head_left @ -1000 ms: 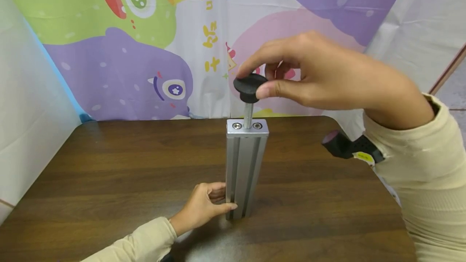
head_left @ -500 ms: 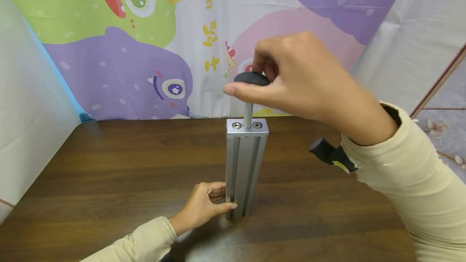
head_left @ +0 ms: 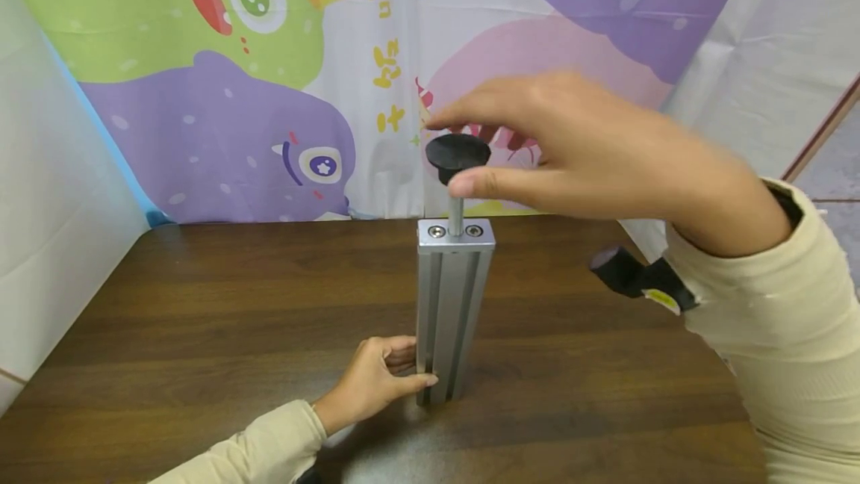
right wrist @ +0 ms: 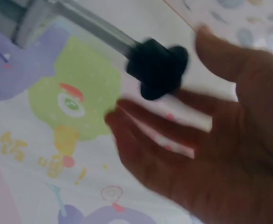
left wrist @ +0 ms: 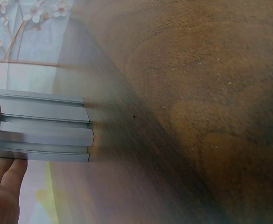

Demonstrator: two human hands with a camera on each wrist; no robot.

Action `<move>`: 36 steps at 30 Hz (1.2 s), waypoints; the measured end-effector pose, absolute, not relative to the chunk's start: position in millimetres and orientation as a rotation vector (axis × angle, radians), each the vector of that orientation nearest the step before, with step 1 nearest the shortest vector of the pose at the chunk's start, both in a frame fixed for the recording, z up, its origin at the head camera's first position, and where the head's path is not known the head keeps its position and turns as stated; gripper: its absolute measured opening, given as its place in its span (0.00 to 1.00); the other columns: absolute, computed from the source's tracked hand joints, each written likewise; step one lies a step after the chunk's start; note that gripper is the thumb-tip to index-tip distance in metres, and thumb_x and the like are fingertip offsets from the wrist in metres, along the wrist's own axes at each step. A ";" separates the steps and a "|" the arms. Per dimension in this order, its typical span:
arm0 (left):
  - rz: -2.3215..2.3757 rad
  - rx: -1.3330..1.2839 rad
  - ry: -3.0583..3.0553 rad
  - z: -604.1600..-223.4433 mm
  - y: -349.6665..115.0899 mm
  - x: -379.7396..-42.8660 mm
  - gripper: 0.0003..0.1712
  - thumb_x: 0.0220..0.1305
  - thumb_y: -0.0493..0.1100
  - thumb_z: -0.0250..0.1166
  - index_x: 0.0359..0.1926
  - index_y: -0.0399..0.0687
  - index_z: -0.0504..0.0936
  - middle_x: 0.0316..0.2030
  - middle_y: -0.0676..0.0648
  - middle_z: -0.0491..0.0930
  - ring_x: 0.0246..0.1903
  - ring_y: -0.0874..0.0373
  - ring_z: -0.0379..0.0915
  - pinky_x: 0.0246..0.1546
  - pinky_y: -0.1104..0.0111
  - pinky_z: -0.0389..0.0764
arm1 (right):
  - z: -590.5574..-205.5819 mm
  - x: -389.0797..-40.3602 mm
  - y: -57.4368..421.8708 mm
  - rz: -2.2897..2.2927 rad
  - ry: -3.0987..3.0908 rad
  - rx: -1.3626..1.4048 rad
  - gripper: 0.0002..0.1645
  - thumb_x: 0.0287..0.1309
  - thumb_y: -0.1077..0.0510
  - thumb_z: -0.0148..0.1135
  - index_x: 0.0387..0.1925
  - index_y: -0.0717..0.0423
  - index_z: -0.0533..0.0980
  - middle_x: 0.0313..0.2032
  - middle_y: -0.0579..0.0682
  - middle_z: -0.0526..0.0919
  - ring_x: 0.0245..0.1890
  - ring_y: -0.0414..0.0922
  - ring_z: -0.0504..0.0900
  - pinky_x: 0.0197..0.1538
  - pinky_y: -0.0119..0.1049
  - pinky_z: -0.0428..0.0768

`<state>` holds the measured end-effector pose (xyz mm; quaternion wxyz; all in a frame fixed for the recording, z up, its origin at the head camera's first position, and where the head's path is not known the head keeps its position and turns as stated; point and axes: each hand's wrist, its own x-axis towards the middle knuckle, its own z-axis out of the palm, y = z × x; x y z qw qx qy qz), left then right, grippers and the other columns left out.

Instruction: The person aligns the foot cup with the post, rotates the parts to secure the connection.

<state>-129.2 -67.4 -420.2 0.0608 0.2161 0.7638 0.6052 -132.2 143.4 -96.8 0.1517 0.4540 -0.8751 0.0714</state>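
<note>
A silver slotted aluminium profile [head_left: 452, 312] stands upright on the table. Its metal end plate [head_left: 457, 243] carries two screws, with a bare metal rod [head_left: 457, 216] rising between them. Topping the rod is a black round levelling foot [head_left: 458, 151], wide disc upward. Low on the profile, my left hand [head_left: 368, 385] grips it, thumb in front and fingers behind. My right hand [head_left: 591, 144] hovers around the foot with fingers spread, thumb overlapping its near side. In the right wrist view, the fingers [right wrist: 155, 121] are extended and apart beside the dark foot [right wrist: 157, 70].
The dark wooden table [head_left: 235, 305] spreads under the profile. A cartoon-printed curtain [head_left: 269, 133] hangs behind its far edge, with a white wall [head_left: 60, 208] at the left. A black wrist camera [head_left: 621, 272] sticks out from the right sleeve [head_left: 773, 320].
Half a second ago my right thumb and fingers were wrapped round the foot. They have since spread and the hand has swung back right. My left hand and the profile stay put.
</note>
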 end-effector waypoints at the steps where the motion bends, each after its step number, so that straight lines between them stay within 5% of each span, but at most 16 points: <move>1: 1.830 0.654 2.312 -420.2 -67.3 -129.3 0.25 0.49 0.35 0.75 0.46 0.25 0.79 0.40 0.34 0.84 0.44 0.43 0.81 0.46 0.67 0.83 | -94.8 -133.8 146.5 0.201 -2.495 1.412 0.26 0.63 0.49 0.62 0.62 0.46 0.72 0.54 0.39 0.78 0.40 0.31 0.77 0.43 0.27 0.79; 4: 1.831 0.654 2.313 -420.4 -67.0 -129.5 0.24 0.49 0.35 0.75 0.46 0.25 0.79 0.39 0.34 0.84 0.43 0.43 0.81 0.46 0.67 0.83 | -89.8 -137.3 152.4 0.181 -2.462 1.634 0.30 0.65 0.64 0.57 0.66 0.44 0.68 0.63 0.37 0.70 0.46 0.29 0.76 0.46 0.24 0.78; 9: 1.836 0.659 2.308 -420.3 -66.2 -130.1 0.23 0.49 0.35 0.75 0.45 0.26 0.80 0.38 0.34 0.84 0.43 0.44 0.82 0.46 0.68 0.83 | -86.7 -142.2 153.9 0.161 -2.431 1.693 0.32 0.62 0.73 0.52 0.63 0.44 0.72 0.62 0.36 0.71 0.35 0.30 0.75 0.35 0.23 0.76; 12: 1.834 0.660 2.304 -419.9 -65.9 -130.1 0.23 0.49 0.35 0.75 0.45 0.26 0.80 0.39 0.35 0.84 0.43 0.44 0.82 0.46 0.68 0.83 | -87.6 -143.8 153.2 0.168 -2.433 1.642 0.27 0.63 0.68 0.57 0.61 0.45 0.74 0.56 0.37 0.76 0.34 0.30 0.75 0.35 0.22 0.77; 16: 1.834 0.656 2.305 -419.2 -65.8 -129.9 0.23 0.49 0.35 0.75 0.45 0.26 0.80 0.39 0.35 0.84 0.43 0.45 0.82 0.46 0.68 0.83 | -92.5 -142.0 147.1 0.203 -2.475 1.415 0.17 0.60 0.48 0.64 0.50 0.47 0.79 0.38 0.37 0.78 0.31 0.31 0.75 0.34 0.24 0.77; 21: 1.845 0.674 2.294 -419.2 -65.7 -130.3 0.22 0.50 0.35 0.75 0.45 0.27 0.81 0.39 0.35 0.84 0.43 0.45 0.82 0.46 0.68 0.83 | -103.3 -135.6 131.5 0.240 -2.413 1.075 0.24 0.51 0.35 0.67 0.26 0.51 0.78 0.19 0.42 0.73 0.20 0.37 0.69 0.24 0.29 0.69; 36: 1.843 0.676 2.309 -420.7 -66.9 -129.5 0.22 0.49 0.35 0.75 0.44 0.27 0.81 0.39 0.35 0.84 0.42 0.45 0.82 0.45 0.69 0.83 | -110.2 -129.3 120.7 0.244 -2.443 0.859 0.29 0.50 0.31 0.65 0.24 0.52 0.78 0.17 0.44 0.74 0.18 0.42 0.70 0.24 0.33 0.69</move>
